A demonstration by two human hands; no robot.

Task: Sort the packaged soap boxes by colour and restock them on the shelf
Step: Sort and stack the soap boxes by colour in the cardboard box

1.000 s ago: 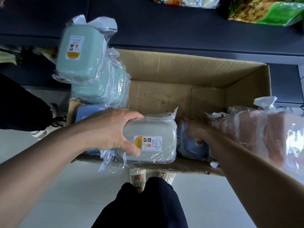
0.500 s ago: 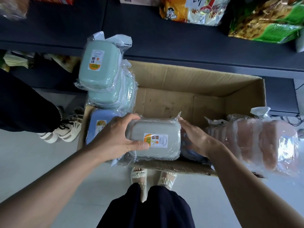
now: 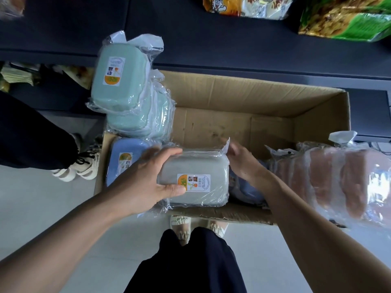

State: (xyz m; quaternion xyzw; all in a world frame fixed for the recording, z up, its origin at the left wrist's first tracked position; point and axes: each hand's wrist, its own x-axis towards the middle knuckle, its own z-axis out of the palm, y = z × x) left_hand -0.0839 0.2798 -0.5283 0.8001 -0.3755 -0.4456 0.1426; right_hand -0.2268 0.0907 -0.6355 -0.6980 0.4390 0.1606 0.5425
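Note:
My left hand (image 3: 146, 180) grips a grey soap box (image 3: 203, 168) in clear wrap, held over the near side of an open cardboard box (image 3: 243, 102). At the grey box's right end, my right hand (image 3: 243, 163) touches the wrap with loosely bent fingers. Green soap boxes (image 3: 118, 81) are stacked at the cardboard box's left end. A blue soap box (image 3: 124, 157) lies below them. Another blue one (image 3: 245, 187) lies partly hidden under my right hand. Pink soap boxes (image 3: 338, 178) stand in a row at the right end.
A dark shelf (image 3: 190, 39) runs across the top, with snack bags (image 3: 347, 17) on its right part. Another person's dark trouser leg and white shoe (image 3: 84, 163) stand at the left. My own legs and feet (image 3: 182, 227) are just below the cardboard box.
My right hand has come out from among the blue boxes and reached the right end of the grey box. The grey box has lifted a little.

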